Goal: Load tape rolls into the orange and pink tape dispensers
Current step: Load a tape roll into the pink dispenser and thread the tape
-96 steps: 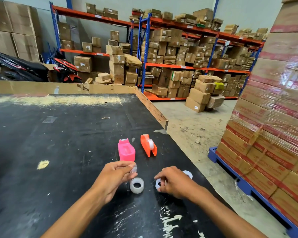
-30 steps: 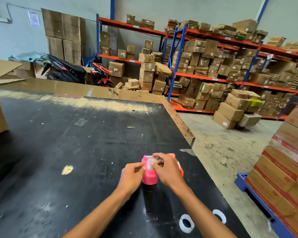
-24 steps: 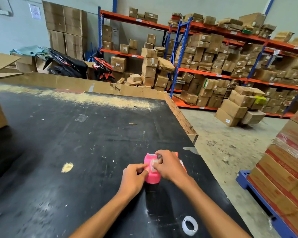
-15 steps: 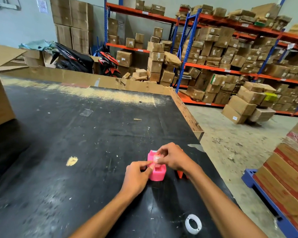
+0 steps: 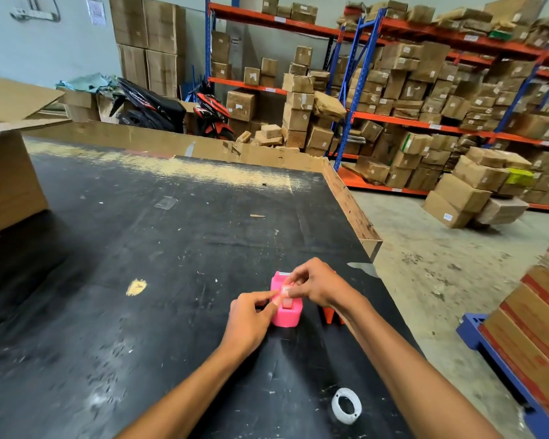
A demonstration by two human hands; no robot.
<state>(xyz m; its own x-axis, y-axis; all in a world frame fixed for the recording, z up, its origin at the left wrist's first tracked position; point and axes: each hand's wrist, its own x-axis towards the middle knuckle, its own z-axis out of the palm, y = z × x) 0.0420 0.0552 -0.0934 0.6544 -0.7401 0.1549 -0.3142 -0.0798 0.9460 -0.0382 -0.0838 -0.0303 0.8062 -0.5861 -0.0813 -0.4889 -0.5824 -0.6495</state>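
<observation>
Both of your hands have moved up from the loose rolls near you to the small pink plastic tape dispenser [image 5: 286, 307], and a clear little tape roll [image 5: 287, 300] that was lying loose now sits in the slot on top of it. That means the pink one looks almost loaded.

Your left hand [image 5: 249, 318] is curled at the left side of the pink dispenser, with a fingertip touching its top edge, so it seems to be keeping it steady. Your right hand [image 5: 317, 288] is bent over the far end of the pink dispenser, and its fingers are pinching at the roll or the loose tape end. I cannot tell which, because the fingers hide it.

Just to the right of the pink dispenser, a bit of the orange plastic tape dispenser [image 5: 328, 315] peeks out under your right wrist. I cannot see from here if it has a roll inside.

Well behind the pink dispenser, close to you on the black table [image 5: 140, 236], one white ring-shaped tape roll [image 5: 346, 405] lies flat, not used yet.
</observation>
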